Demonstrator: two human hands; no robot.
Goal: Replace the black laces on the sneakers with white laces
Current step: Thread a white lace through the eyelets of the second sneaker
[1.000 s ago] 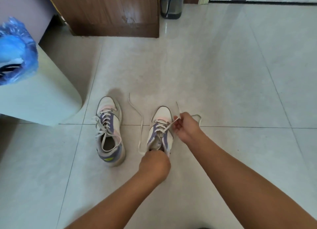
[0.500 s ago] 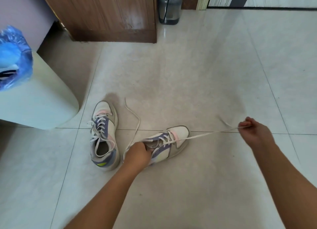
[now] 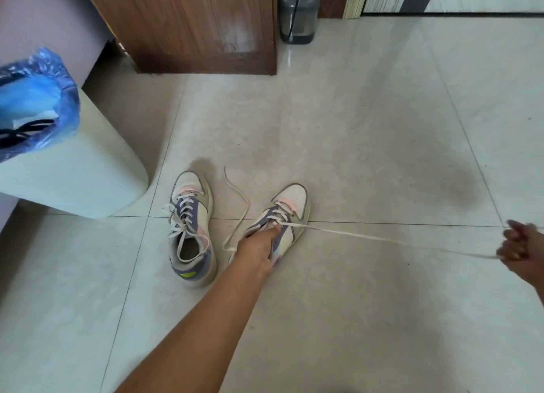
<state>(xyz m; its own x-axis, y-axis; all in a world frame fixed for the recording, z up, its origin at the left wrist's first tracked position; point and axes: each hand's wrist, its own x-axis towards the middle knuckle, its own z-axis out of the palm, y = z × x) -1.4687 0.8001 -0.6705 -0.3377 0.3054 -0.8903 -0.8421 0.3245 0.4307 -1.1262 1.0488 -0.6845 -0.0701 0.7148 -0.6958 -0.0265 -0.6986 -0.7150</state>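
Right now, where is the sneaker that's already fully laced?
In the head view the laced sneaker stands on the floor left of centre, between the pale bin and the sneaker held by the left hand.

Right hand (image 3: pixel 519 245) pulled lace (image 3: pixel 382 239) farther right; sneaker (image 3: pixel 279 216) straightened.

Two white-laced sneakers (image 3: pixel 190 228) side by side; one lace (image 3: pixel 382 239) taut.

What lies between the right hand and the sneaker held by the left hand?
In the head view, only the taut white lace spans bare floor tile from sneaker to right hand.
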